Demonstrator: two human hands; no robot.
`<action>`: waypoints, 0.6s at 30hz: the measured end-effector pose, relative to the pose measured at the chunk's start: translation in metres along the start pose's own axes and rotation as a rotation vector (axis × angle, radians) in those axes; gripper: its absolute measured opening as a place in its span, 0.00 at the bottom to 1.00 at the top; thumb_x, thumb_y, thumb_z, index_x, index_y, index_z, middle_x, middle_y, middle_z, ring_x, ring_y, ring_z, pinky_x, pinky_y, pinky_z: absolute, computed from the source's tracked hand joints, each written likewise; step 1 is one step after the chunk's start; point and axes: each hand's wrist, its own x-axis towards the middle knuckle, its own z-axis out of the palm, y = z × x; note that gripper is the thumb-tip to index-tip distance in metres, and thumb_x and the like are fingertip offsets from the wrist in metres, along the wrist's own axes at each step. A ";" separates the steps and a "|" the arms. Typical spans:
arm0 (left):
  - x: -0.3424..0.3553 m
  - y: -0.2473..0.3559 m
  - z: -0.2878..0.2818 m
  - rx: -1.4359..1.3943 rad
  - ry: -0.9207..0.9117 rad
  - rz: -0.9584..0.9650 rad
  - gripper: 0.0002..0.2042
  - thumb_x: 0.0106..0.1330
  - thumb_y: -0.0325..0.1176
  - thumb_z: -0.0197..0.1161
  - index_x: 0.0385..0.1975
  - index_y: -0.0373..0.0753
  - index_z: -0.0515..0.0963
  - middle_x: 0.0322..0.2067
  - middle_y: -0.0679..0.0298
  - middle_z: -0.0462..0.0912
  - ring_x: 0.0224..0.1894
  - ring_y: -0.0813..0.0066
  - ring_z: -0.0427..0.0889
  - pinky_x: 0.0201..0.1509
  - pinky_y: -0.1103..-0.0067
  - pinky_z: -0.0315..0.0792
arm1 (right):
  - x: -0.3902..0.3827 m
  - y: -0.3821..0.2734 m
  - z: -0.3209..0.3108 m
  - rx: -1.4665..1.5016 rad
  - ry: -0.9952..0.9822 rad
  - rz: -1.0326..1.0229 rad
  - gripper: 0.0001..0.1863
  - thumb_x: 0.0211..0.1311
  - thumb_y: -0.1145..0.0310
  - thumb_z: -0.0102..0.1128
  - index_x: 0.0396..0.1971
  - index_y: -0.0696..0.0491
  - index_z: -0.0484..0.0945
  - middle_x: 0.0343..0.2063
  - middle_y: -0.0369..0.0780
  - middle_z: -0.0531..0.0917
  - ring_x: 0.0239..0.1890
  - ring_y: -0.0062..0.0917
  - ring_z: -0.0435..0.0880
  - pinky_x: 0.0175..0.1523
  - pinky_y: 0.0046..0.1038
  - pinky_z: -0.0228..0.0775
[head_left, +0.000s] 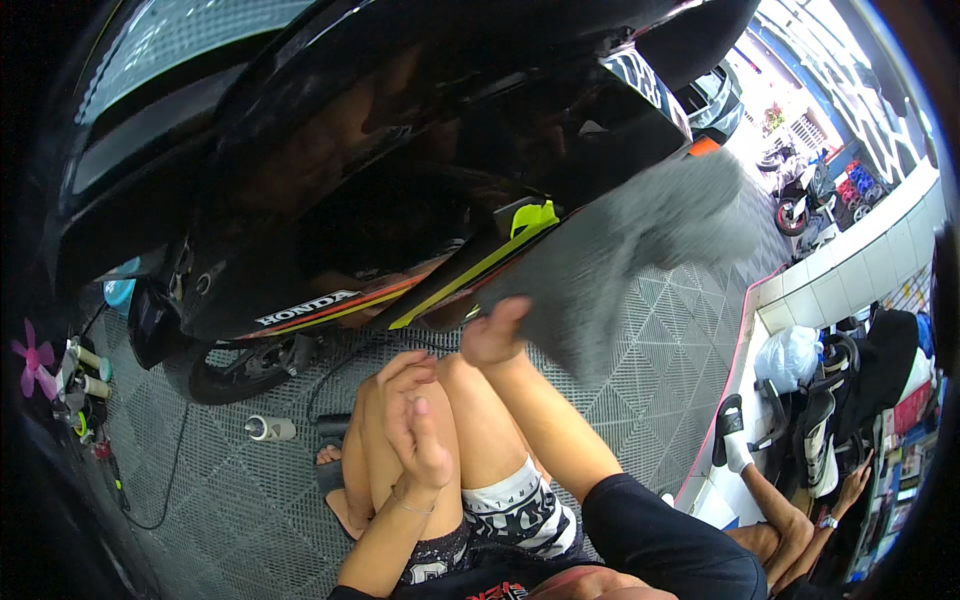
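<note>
A grey cloth, blurred by motion, hangs from my right hand and spreads up and to the right along the glossy black motorcycle fairing. The fingers of that hand are closed on the cloth's lower left part. My left hand is raised over my knees, left of and below the right one, its fingers apart and loosely bent with nothing in them. Red and yellow-green stripes run along the fairing's lower edge, just above both hands.
A white bottle stands below the motorcycle's wheel on the grated floor. Hoses, tools and a pink fan are at left. At right are a tiled ledge, piled items, another person's leg and parked motorcycles.
</note>
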 end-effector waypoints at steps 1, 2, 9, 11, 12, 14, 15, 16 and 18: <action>-0.002 -0.003 0.003 -0.058 0.035 -0.007 0.17 0.74 0.37 0.45 0.47 0.29 0.74 0.57 0.49 0.72 0.56 0.64 0.74 0.59 0.71 0.68 | -0.028 0.025 0.000 -0.030 -0.116 0.039 0.40 0.72 0.42 0.46 0.70 0.60 0.60 0.69 0.46 0.64 0.70 0.37 0.63 0.75 0.37 0.51; -0.006 -0.006 0.007 -0.121 0.069 -0.020 0.17 0.74 0.37 0.45 0.47 0.29 0.73 0.58 0.49 0.71 0.56 0.64 0.73 0.59 0.71 0.68 | -0.050 0.045 -0.012 -0.053 -0.231 0.062 0.41 0.72 0.40 0.46 0.70 0.60 0.60 0.68 0.46 0.65 0.70 0.38 0.63 0.74 0.38 0.51; 0.002 0.004 -0.018 -0.030 0.083 -0.027 0.18 0.75 0.39 0.45 0.50 0.29 0.73 0.59 0.48 0.70 0.55 0.63 0.74 0.60 0.70 0.68 | -0.023 -0.047 -0.104 0.065 -0.540 -0.103 0.43 0.71 0.35 0.39 0.67 0.59 0.62 0.62 0.45 0.70 0.66 0.38 0.68 0.72 0.39 0.57; -0.001 0.002 -0.016 0.010 0.044 0.000 0.19 0.75 0.40 0.45 0.50 0.29 0.73 0.59 0.48 0.70 0.56 0.63 0.74 0.60 0.69 0.68 | 0.022 -0.076 -0.106 0.012 -0.364 -0.250 0.40 0.71 0.37 0.40 0.66 0.59 0.63 0.61 0.46 0.71 0.65 0.39 0.69 0.71 0.39 0.57; -0.003 0.000 -0.019 0.052 0.013 0.009 0.19 0.75 0.40 0.45 0.50 0.28 0.73 0.59 0.47 0.70 0.56 0.62 0.74 0.61 0.69 0.68 | 0.044 -0.082 -0.097 -0.008 -0.257 -0.310 0.39 0.71 0.39 0.41 0.66 0.59 0.63 0.61 0.47 0.72 0.65 0.39 0.69 0.70 0.39 0.58; -0.004 0.000 -0.018 0.022 0.036 -0.006 0.20 0.75 0.40 0.46 0.51 0.28 0.73 0.60 0.47 0.69 0.57 0.62 0.74 0.62 0.68 0.67 | 0.090 -0.085 -0.076 -0.047 -0.078 -0.382 0.37 0.71 0.41 0.42 0.65 0.59 0.64 0.60 0.48 0.73 0.64 0.39 0.70 0.70 0.39 0.59; -0.004 0.000 -0.015 -0.014 0.058 -0.010 0.20 0.75 0.40 0.45 0.52 0.29 0.72 0.60 0.47 0.69 0.57 0.62 0.73 0.63 0.68 0.67 | 0.105 -0.080 -0.067 -0.074 -0.011 -0.381 0.36 0.72 0.43 0.42 0.65 0.59 0.65 0.59 0.48 0.73 0.64 0.39 0.70 0.69 0.39 0.59; -0.006 0.002 -0.013 -0.063 0.077 -0.010 0.20 0.75 0.40 0.45 0.52 0.29 0.72 0.61 0.47 0.68 0.58 0.61 0.73 0.63 0.69 0.67 | 0.115 -0.074 -0.061 -0.100 0.038 -0.345 0.35 0.72 0.44 0.43 0.64 0.58 0.65 0.59 0.49 0.74 0.63 0.40 0.71 0.69 0.39 0.60; -0.007 -0.002 -0.021 -0.127 0.111 -0.033 0.20 0.76 0.41 0.45 0.56 0.30 0.68 0.64 0.47 0.65 0.61 0.61 0.72 0.64 0.69 0.66 | 0.093 -0.063 -0.034 -0.068 0.079 -0.203 0.33 0.72 0.46 0.44 0.63 0.58 0.66 0.58 0.50 0.74 0.63 0.40 0.72 0.68 0.40 0.61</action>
